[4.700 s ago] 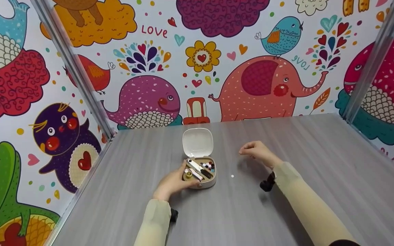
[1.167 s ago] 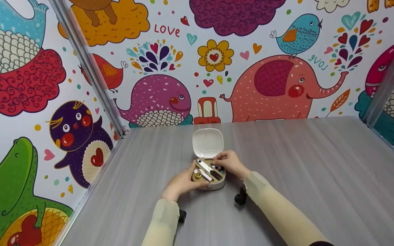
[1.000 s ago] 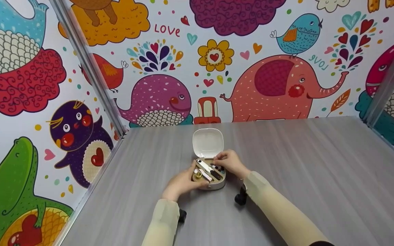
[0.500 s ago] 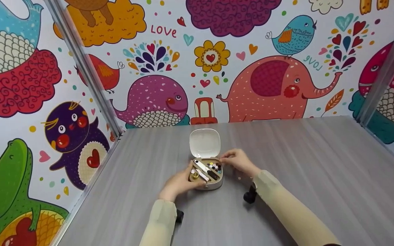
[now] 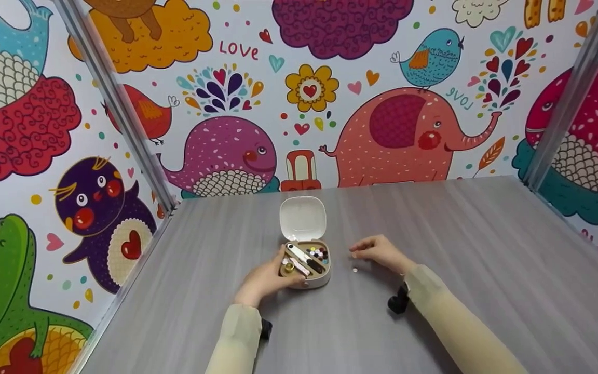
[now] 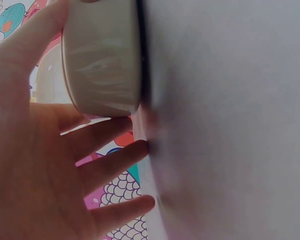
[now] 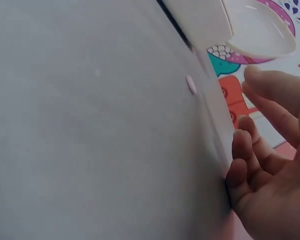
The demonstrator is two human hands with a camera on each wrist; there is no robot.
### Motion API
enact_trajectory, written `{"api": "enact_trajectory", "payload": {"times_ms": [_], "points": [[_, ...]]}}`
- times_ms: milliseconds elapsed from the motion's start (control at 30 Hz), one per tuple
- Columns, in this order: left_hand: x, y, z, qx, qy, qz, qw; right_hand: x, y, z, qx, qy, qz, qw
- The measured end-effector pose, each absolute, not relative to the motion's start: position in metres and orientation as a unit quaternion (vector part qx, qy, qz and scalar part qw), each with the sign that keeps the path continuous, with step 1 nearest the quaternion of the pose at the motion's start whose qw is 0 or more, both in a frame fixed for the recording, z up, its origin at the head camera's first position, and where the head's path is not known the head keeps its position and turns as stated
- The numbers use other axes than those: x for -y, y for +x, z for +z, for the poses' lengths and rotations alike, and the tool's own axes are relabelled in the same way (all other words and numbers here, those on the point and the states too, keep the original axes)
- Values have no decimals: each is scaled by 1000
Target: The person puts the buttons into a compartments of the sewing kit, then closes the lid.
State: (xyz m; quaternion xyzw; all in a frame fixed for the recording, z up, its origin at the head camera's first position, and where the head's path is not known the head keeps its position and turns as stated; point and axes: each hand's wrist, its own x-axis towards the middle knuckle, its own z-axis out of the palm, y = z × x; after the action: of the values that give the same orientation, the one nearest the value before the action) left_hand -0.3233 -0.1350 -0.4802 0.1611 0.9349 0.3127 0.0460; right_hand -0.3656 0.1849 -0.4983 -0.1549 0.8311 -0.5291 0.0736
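Note:
My left hand holds a small white sewing box by its left and front sides, thumb at the front. Its lid stands up at the back. Inside, a slanted middle slot holds a white and black tool. Small coloured round pieces fill the right compartment; a gold ring-like piece and a pale slim item lie on the left. To the right, my right hand hovers with loosely bent fingers, nothing visible between them. Near its fingertips lies a tiny pale button-like disc.
The grey wood-grain table runs back to a wall printed with cartoon animals. Metal posts stand at the left and right corners. A black wrist camera hangs under my right wrist.
My right hand has drawn back from the right compartment and moved right over the table. A yellow piece now shows among the coloured ones. My left hand keeps its hold on the box.

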Motion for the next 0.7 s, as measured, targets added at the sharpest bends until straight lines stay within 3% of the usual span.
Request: {"api": "enact_trajectory", "payload": {"times_ms": [400,700], "points": [[136,-321,-484,-936,154,312,51,-189,-363,-503,-845,-194,-480,132],[135,-322,-481,-937,159,308,45,-189,-364,-504,-860,-222,-448,98]]}}
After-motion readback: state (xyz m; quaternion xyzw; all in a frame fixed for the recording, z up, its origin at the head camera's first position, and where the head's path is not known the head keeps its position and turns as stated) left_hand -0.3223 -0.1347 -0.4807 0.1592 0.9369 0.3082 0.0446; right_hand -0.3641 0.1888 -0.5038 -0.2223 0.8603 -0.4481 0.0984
